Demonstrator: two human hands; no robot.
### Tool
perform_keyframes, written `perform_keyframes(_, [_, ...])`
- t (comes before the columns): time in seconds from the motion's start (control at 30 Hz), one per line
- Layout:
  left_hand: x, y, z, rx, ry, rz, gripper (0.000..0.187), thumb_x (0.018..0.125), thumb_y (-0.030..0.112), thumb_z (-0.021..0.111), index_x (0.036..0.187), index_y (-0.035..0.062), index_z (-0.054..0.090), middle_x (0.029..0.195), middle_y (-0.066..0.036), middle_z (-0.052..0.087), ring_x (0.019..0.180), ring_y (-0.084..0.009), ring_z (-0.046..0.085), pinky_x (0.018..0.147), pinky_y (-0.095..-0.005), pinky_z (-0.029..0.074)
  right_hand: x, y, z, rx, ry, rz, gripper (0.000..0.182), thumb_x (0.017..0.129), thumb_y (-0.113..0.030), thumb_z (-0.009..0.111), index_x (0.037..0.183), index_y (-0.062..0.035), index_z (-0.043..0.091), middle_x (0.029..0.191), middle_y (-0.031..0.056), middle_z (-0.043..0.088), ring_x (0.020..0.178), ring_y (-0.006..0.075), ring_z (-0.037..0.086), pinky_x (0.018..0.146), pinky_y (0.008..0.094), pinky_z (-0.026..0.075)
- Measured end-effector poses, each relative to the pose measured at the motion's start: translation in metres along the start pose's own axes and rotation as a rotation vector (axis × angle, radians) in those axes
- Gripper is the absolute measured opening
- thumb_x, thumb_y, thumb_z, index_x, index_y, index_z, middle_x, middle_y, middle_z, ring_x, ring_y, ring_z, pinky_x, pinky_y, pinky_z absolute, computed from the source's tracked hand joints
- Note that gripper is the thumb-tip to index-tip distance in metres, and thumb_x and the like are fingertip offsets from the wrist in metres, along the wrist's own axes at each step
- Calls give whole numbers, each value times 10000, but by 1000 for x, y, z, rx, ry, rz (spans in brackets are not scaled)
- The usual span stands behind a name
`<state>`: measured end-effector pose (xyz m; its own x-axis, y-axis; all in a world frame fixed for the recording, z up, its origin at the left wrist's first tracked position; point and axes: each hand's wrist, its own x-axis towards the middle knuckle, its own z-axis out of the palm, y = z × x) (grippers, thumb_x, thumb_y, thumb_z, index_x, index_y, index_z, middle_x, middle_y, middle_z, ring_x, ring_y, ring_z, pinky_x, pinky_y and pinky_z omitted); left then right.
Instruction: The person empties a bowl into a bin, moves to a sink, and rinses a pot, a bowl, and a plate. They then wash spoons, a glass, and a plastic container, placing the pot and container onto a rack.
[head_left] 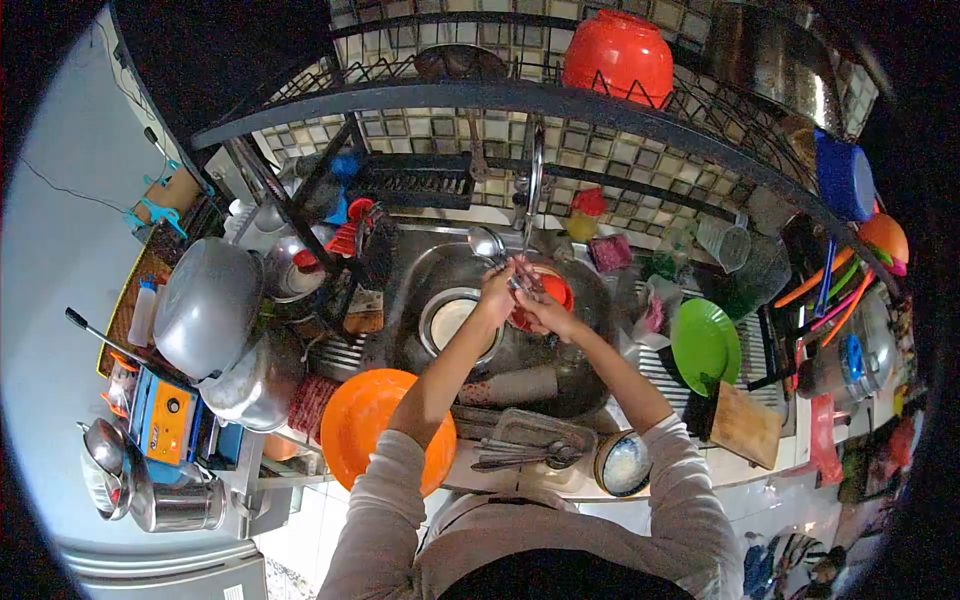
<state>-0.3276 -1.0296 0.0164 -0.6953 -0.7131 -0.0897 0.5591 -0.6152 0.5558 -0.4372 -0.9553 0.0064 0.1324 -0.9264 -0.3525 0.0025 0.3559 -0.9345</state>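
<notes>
Both my hands meet over the sink point(405, 265), under the tap point(535, 180). A shiny metal ladle point(485, 243) has its round bowl up and to the left of my fingers. My left hand point(496, 295) is closed around it. My right hand point(545, 312) closes against the left, fingers curled at the handle; their exact grip is partly hidden. Just below them a red bowl point(562, 284) sits in the sink. Left of it stands a round metal pot point(428, 330) with whitish liquid inside.
An orange plate point(345, 430) lies by my left forearm. Spoons point(520, 453) lie in a tray before me, beside a patterned bowl point(625, 465). At right are a green plate point(705, 345) and a wooden board point(746, 425). A black rack point(500, 95) spans above.
</notes>
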Motion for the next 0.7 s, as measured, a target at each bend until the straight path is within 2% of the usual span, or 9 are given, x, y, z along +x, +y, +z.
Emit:
perform_keyframes(0.13, [7,-10,-4,-59,21,52,161,827,161,400,824,22,482,711,-52,497,632,-175,503,591,-300,436,-7,-1,-2,-229,197,-237,352,782,-456,406,739,-107,411,485,-34,379,350,64,323,332,191,235])
perform_keyframes(0.23, [10,-8,-9,39,69,28,160,825,165,409,753,35,470,664,-41,488,581,-148,491,525,-272,413,-12,-14,-21,-196,-103,2,390,768,-483,409,820,-98,444,595,-5,456,464,80,418,394,195,319])
perform_keyframes(0.3, [6,-9,0,127,227,34,168,822,176,420,718,48,454,620,-27,466,534,-130,465,471,-266,395,-22,-33,-24,-131,-24,-47,418,761,-467,435,927,-84,454,726,23,483,635,92,463,504,229,395])
perform_keyframes(0.33, [2,-9,2,307,174,41,162,819,177,428,725,48,456,608,-25,458,523,-127,457,460,-264,392,-8,-34,-24,13,-78,-323,457,749,-452,467,1005,-74,437,809,34,479,771,95,457,592,275,419])
perform_keyframes(0.43, [-5,-10,3,635,87,-41,145,809,178,446,746,49,467,595,-16,450,503,-121,449,450,-241,386,-14,-53,-14,145,133,-96,385,759,-368,501,985,-62,447,775,21,498,743,97,478,594,263,420])
perform_keyframes(0.47, [-6,-15,6,498,-36,-172,152,802,192,459,746,51,467,594,-10,449,492,-119,445,448,-234,381,-6,-50,-18,313,32,4,284,737,-323,546,866,-71,536,715,45,537,586,115,497,504,248,418])
perform_keyframes(0.53, [-10,-17,13,234,-214,-379,181,771,234,513,747,60,469,599,0,454,461,-104,438,420,-213,367,-1,-55,-11,329,125,-97,281,740,-296,548,867,-46,544,709,52,544,569,116,492,494,264,422])
perform_keyframes(0.6, [-13,-14,15,251,-160,-309,181,764,234,523,752,61,471,603,-2,460,457,-98,442,403,-207,361,8,-58,-2,424,306,-232,191,770,-161,510,899,-21,516,785,59,561,522,122,482,450,265,413])
perform_keyframes(0.7, [-16,-18,13,373,-95,-36,172,764,225,526,761,58,485,616,-11,492,431,-84,443,360,-194,344,3,-60,-16,150,198,-100,210,775,-153,496,939,-22,503,837,71,560,548,126,492,432,278,405])
